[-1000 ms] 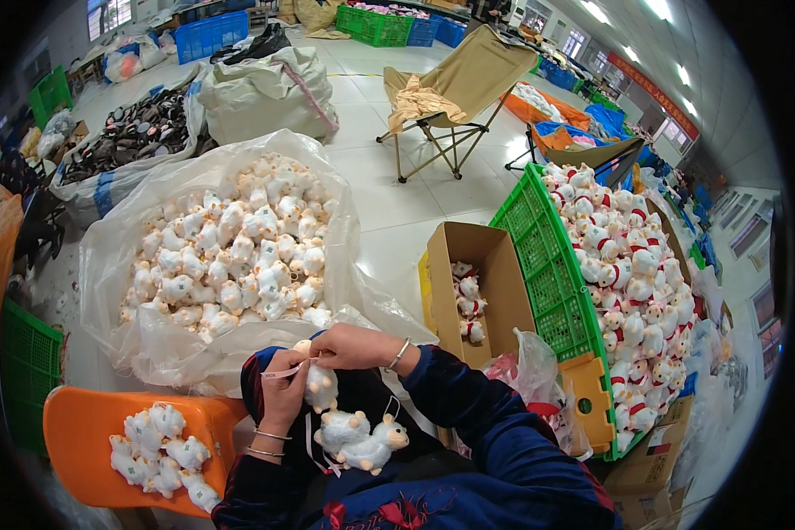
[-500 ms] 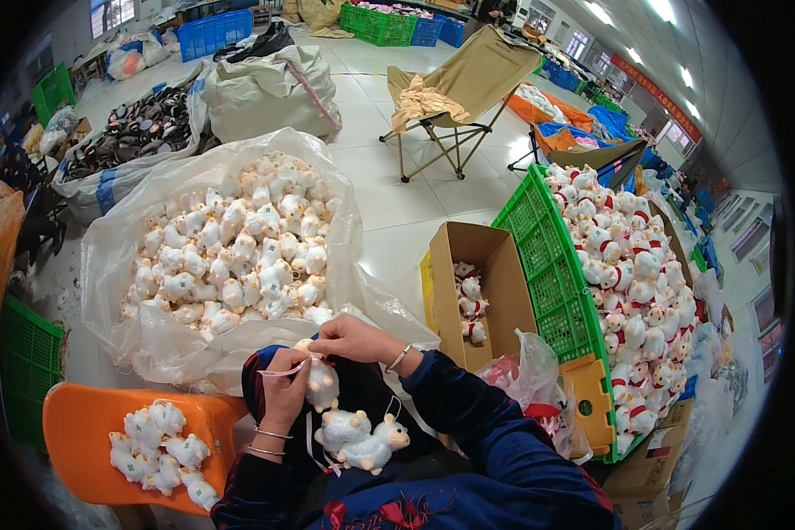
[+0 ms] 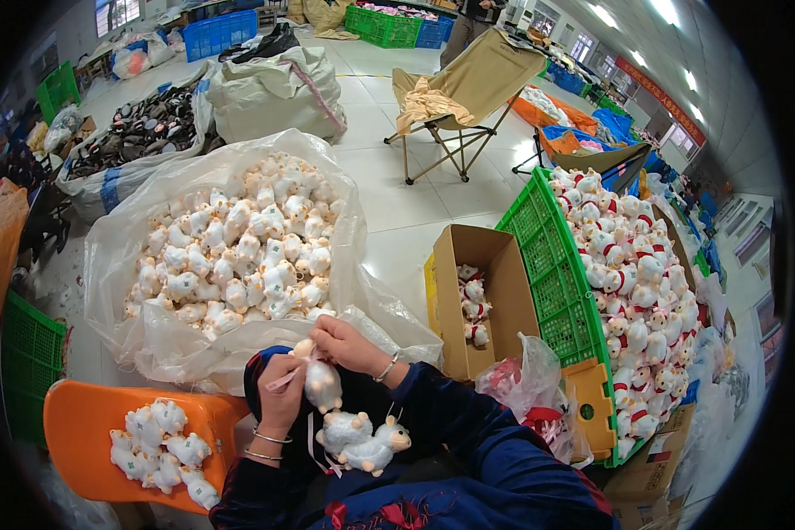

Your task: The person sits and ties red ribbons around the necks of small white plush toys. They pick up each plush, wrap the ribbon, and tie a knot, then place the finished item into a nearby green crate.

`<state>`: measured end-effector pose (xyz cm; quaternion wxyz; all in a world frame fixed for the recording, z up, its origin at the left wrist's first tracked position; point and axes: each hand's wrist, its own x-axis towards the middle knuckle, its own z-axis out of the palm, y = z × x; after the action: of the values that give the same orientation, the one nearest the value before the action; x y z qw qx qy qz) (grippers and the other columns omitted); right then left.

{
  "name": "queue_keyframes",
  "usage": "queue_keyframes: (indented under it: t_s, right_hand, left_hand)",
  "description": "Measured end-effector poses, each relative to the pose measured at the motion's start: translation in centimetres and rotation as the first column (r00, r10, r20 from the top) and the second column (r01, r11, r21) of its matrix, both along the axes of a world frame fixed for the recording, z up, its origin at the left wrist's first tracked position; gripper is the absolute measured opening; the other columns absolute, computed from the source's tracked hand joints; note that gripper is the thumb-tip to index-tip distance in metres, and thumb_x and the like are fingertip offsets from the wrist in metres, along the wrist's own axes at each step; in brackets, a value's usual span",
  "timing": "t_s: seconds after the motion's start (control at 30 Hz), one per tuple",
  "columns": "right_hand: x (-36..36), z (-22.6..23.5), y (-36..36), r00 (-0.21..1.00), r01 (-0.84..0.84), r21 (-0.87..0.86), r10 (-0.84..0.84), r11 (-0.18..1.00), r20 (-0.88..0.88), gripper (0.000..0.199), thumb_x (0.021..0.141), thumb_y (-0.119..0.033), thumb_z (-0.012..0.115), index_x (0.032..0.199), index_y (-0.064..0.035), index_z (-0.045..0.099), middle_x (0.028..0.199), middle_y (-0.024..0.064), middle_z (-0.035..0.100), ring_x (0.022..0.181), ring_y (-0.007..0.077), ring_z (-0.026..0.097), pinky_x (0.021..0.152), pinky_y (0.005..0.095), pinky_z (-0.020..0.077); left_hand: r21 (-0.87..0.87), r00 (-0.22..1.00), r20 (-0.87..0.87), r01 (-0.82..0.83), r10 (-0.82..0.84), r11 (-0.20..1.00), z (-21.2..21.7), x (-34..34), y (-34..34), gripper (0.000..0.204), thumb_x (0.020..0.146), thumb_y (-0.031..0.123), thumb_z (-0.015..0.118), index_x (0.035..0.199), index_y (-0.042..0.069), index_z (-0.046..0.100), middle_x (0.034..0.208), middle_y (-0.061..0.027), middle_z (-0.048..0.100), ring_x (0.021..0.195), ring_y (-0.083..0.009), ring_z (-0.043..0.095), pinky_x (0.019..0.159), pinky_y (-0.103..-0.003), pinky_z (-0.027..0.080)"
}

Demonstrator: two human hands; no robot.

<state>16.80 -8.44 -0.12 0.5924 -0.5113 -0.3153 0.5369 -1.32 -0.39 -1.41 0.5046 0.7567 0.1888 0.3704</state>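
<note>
White toy (image 3: pixel 324 389) over our lap (image 3: pixel 360 390), near its far edge; our left hand (image 3: pixel 280 397) grips pink ribbon (image 3: pixel 283 381) beside it, our right hand (image 3: pixel 344 344) pinches, apparently ribbon, at its neck; we'd best keep both sides flat, even

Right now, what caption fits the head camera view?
Left hand and right hand busy with pink ribbon at a plush toy.

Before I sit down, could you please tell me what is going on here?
A person is handling a white plush toy over their lap. The left hand holds a pale pink ribbon, and the right hand is by the toy's head. Two more toys lie on the lap; others sit on the orange chair.
</note>
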Motion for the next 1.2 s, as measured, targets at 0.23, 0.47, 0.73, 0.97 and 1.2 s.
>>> queue_keyframes:
  t_s: [0.23,0.47,0.73,0.97,1.2]
  right_hand:
    - [-0.7,1.3,-1.0,0.774,-0.089,0.071,0.024,0.993,0.632,0.025,0.096,-0.024,0.071,0.099,-0.0036,0.057,0.084,0.0047,0.060,0.073,0.0140,0.058,0.065,0.0301,0.0476]
    - [-1.2,1.7,-0.9,0.608,-0.130,0.050,0.039,0.990,0.793,0.022,0.088,-0.020,0.075,0.091,-0.0021,0.062,0.083,0.0131,0.066,0.073,0.0269,0.065,0.068,0.0370,0.0511]
    - [-2.8,0.6,-0.8,0.543,-0.018,0.072,-0.051,0.997,0.838,0.015,0.089,-0.014,0.070,0.090,-0.0006,0.063,0.083,0.0175,0.066,0.077,0.0340,0.066,0.069,0.0388,0.0515]
    - [-2.9,1.0,-2.0,0.555,-0.025,0.133,-0.097,0.991,0.826,0.014,0.092,-0.015,0.065,0.091,-0.0012,0.063,0.086,0.0200,0.063,0.082,0.0398,0.063,0.072,0.0443,0.0499]
    - [-2.9,1.0,-2.2,0.538,-0.068,0.138,-0.080,0.988,0.839,0.012,0.093,-0.014,0.067,0.093,-0.0018,0.063,0.086,0.0168,0.064,0.080,0.0350,0.064,0.071,0.0407,0.0510]
  left_hand:
    - [-0.158,0.997,-0.056,0.051,-0.061,0.986,-0.4,-0.4,0.0,0.001,0.091,-0.001,0.070,0.092,-0.002,0.071,0.085,-0.0064,0.067,0.077,-0.0141,0.063,0.070,-0.027,0.048]
    - [-0.346,0.998,-0.047,0.024,-0.043,0.938,-0.8,-0.2,0.1,0.009,0.096,0.003,0.067,0.100,-0.004,0.072,0.095,-0.0061,0.071,0.084,-0.0112,0.065,0.076,-0.025,0.051]
    - [-0.373,0.995,0.071,0.092,-0.071,0.923,0.1,0.0,-0.8,0.012,0.098,0.004,0.067,0.106,-0.001,0.074,0.096,-0.0023,0.071,0.087,-0.0080,0.063,0.080,-0.023,0.050]
    - [-0.533,0.978,-0.020,0.166,-0.209,0.830,-0.3,-1.0,0.2,0.025,0.104,0.021,0.061,0.097,0.000,0.074,0.088,-0.0013,0.070,0.075,-0.0063,0.060,0.069,-0.022,0.048]
    - [-0.610,0.964,-0.072,0.159,-0.255,0.776,-0.4,-0.8,1.0,0.041,0.107,0.031,0.054,0.087,0.001,0.072,0.081,-0.0016,0.067,0.071,-0.0077,0.059,0.066,-0.023,0.048]
